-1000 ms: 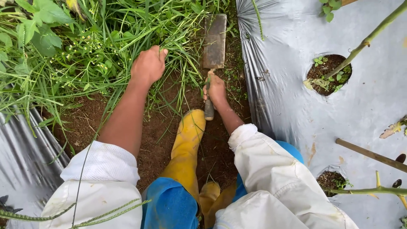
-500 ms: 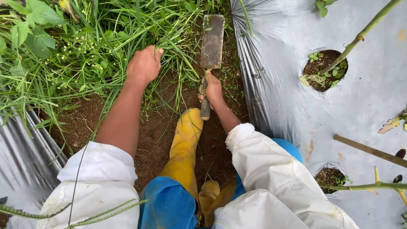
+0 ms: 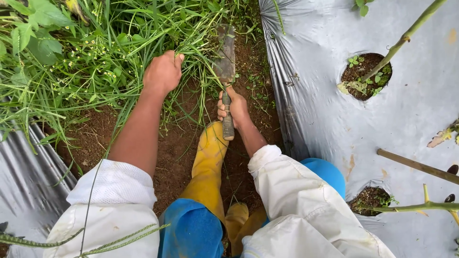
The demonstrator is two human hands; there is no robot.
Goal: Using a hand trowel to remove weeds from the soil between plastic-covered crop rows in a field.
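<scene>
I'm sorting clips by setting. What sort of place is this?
Most likely a farm plot with mulched beds: silver plastic sheet with planting holes, and a soil furrow thick with grass that the left hand grips.

Bare brown soil runs between sheets of silvery plastic mulch, under soft, probably overcast, daylight.

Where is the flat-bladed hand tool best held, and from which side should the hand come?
Grip the flat-bladed hand tool by its round handle, coming from the near end, as the right hand does. The blade points away into the grass.
</scene>
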